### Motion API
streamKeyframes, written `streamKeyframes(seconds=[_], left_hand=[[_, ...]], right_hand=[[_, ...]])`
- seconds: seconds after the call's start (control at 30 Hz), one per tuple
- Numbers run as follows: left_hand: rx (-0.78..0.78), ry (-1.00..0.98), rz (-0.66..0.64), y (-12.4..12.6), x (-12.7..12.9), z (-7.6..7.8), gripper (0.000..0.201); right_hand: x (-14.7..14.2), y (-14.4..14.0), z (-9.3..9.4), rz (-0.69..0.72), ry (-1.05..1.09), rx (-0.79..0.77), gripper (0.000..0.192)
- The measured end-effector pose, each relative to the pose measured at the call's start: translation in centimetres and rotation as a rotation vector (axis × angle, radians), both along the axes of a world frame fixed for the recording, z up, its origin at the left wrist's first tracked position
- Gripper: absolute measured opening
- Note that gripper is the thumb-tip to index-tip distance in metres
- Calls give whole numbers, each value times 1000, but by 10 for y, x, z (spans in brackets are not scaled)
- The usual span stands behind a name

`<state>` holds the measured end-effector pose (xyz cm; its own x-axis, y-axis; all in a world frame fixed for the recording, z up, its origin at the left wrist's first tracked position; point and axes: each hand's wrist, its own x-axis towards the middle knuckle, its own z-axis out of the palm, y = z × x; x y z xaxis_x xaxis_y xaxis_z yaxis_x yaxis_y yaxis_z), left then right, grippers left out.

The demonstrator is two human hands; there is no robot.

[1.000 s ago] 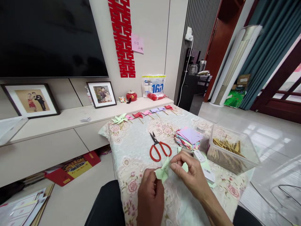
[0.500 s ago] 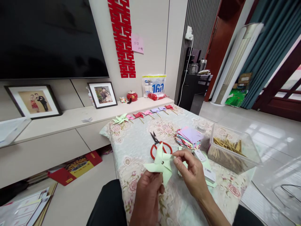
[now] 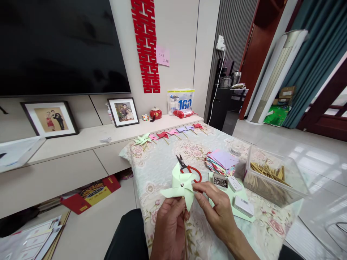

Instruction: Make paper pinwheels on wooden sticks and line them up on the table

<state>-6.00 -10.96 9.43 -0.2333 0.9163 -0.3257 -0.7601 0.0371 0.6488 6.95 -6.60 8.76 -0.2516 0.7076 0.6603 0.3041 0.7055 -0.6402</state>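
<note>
Now the left hand (image 3: 169,229) keeps its grip closed on the stick under the pale green pinwheel (image 3: 180,185), raised over the desk's (image 3: 162,169) near edge; the right hand (image 3: 214,211) pinches a blade tip. Best to steady the stick and nudge that blade lightly.

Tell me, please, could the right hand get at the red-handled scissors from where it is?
Probably yes: the right hand pinches the green pinwheel, and the scissors lie just beyond on open cloth, nothing between.

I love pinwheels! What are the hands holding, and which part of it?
The left hand holds a light green paper pinwheel by its thin stick, just below the blades. The right hand pinches the edge of its right-side blade.
</note>
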Motion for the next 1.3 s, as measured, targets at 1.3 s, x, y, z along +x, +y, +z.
streamKeyframes(seconds=[1.3], left_hand=[[73,-99,96,33,-20,-9,16]], right_hand=[[-11,3,-23,382,-155,-846,16]])
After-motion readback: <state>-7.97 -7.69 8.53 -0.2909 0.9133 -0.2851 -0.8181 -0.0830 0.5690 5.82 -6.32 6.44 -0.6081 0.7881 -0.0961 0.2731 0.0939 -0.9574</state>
